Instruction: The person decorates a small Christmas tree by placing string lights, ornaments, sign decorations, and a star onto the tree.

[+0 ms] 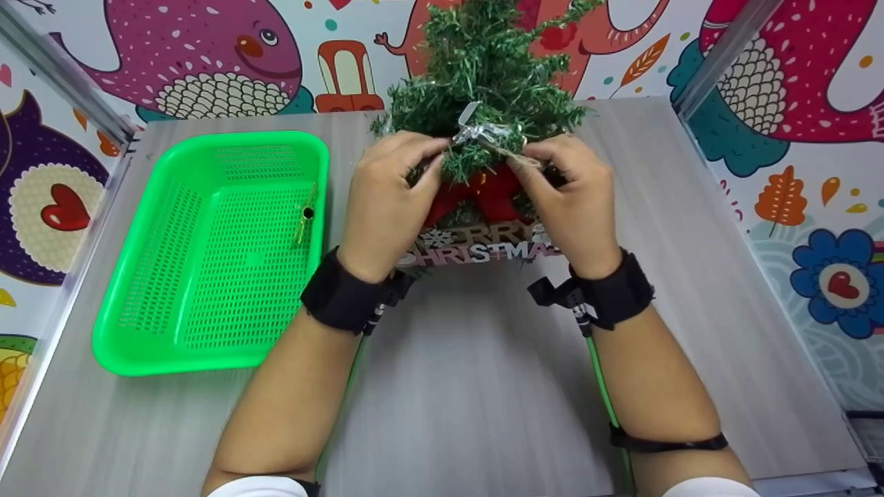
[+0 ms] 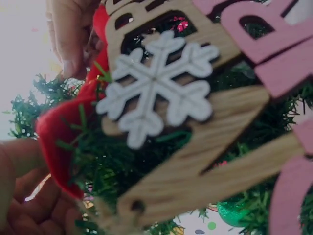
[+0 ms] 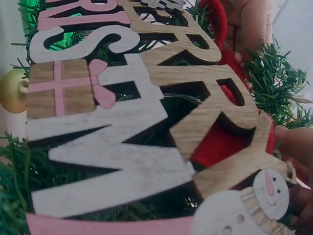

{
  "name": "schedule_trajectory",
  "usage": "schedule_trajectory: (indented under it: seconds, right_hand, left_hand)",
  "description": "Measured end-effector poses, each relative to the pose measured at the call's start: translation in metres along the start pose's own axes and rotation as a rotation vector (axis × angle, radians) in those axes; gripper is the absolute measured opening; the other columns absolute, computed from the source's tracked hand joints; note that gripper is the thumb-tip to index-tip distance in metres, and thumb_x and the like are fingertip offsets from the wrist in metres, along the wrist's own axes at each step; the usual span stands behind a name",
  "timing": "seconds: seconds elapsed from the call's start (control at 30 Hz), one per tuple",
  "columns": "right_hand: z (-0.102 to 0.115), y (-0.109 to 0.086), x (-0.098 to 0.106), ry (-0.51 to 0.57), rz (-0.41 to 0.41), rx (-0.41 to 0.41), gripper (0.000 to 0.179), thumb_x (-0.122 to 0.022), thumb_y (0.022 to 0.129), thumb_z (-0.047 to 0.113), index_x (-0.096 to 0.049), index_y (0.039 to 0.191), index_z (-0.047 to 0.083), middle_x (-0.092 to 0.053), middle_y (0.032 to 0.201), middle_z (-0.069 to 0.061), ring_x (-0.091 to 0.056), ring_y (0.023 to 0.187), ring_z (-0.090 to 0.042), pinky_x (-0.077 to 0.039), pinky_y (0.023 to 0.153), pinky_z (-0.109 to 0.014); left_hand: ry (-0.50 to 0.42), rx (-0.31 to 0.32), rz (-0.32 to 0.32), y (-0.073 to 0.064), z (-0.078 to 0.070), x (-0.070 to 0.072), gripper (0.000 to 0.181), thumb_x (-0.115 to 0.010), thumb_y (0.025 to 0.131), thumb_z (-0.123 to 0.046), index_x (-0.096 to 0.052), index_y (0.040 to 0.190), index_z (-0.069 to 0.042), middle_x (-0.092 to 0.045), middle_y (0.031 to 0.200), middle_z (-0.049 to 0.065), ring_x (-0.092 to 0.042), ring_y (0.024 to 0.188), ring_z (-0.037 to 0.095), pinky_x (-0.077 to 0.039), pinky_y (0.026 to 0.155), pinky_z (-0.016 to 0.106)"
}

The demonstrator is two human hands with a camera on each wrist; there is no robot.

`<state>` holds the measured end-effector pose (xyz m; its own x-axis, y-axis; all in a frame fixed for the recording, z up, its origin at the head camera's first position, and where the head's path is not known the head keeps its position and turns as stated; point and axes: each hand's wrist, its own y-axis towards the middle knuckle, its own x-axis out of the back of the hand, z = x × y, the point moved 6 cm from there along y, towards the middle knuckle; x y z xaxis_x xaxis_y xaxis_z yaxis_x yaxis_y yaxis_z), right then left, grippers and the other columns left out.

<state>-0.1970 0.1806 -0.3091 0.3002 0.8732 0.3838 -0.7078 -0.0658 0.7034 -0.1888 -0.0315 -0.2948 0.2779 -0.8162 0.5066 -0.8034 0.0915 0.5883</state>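
Observation:
A small green Christmas tree stands at the back of the table. On its front hangs a "Merry Christmas" sign, whose wooden letters fill both wrist views, with a white snowflake and a snowman. Above it are a red decoration and a shiny silver ornament. My left hand pinches the ornament's left end; the exact contact is partly hidden. My right hand pinches a loop of twine among the branches. Where that twine is tied cannot be seen.
To the left sits a green plastic basket with a thin gold-coloured item against its right side. Behind the tree rises a wall with cartoon prints. A gold ball shows in the right wrist view.

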Motion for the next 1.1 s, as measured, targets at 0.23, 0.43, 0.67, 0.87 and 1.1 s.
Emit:
schedule_trajectory:
  seconds: [0.23, 0.43, 0.67, 0.87, 1.1]
  right_hand:
    - [0.007, -0.001, 0.011, -0.024, 0.016, 0.028, 0.015, -0.075, 0.096, 0.011, -0.079, 0.106, 0.001, -0.076, 0.1, -0.011, -0.067, 0.096, -0.021, -0.049, 0.091, -0.028]
    - [0.013, -0.01, 0.02, -0.026, -0.02, 0.033, 0.015, -0.075, 0.095, 0.008, -0.079, 0.109, 0.005, -0.077, 0.103, -0.011, -0.068, 0.101, -0.024, -0.049, 0.096, -0.031]
    - [0.007, -0.025, 0.033, 0.032, -0.157, 0.068, 0.011, -0.067, 0.095, -0.002, -0.076, 0.101, -0.003, -0.069, 0.087, -0.014, -0.059, 0.089, -0.007, -0.047, 0.086, -0.023]
    - [0.029, -0.051, 0.026, 0.091, -0.322, 0.317, 0.017, -0.065, 0.092, 0.009, -0.069, 0.085, -0.005, -0.058, 0.069, -0.015, -0.049, 0.07, -0.018, -0.039, 0.076, -0.023]
    - [0.057, -0.074, 0.008, 0.129, -0.2, 0.509, 0.028, -0.065, 0.101, 0.02, -0.072, 0.085, -0.001, -0.064, 0.071, -0.011, -0.046, 0.065, -0.026, -0.031, 0.07, -0.037]
  left_hand:
    - [-0.021, -0.084, -0.139, -0.005, -0.01, 0.021, 0.024, -0.07, 0.1, -0.019, -0.078, 0.117, -0.003, -0.078, 0.111, 0.012, -0.07, 0.11, 0.024, -0.052, 0.102, 0.033]
    - [-0.026, -0.048, -0.236, 0.001, -0.002, 0.06, 0.021, -0.074, 0.097, -0.019, -0.079, 0.109, -0.002, -0.078, 0.102, 0.013, -0.069, 0.095, 0.021, -0.053, 0.089, 0.029]
    - [-0.036, 0.302, -0.22, 0.013, 0.07, 0.099, 0.023, -0.071, 0.1, -0.024, -0.079, 0.115, -0.009, -0.077, 0.106, 0.008, -0.063, 0.089, 0.009, -0.048, 0.081, 0.02]
    - [0.084, 0.551, 0.201, 0.002, 0.153, 0.09, 0.064, -0.061, 0.103, -0.045, -0.049, 0.152, -0.006, -0.06, 0.143, 0.02, -0.057, 0.128, 0.03, -0.048, 0.106, 0.044]
    - [0.022, 0.692, 0.634, -0.032, 0.216, 0.063, 0.103, -0.047, 0.098, -0.073, -0.001, 0.168, -0.013, -0.014, 0.172, 0.025, -0.024, 0.156, 0.047, -0.033, 0.118, 0.068]
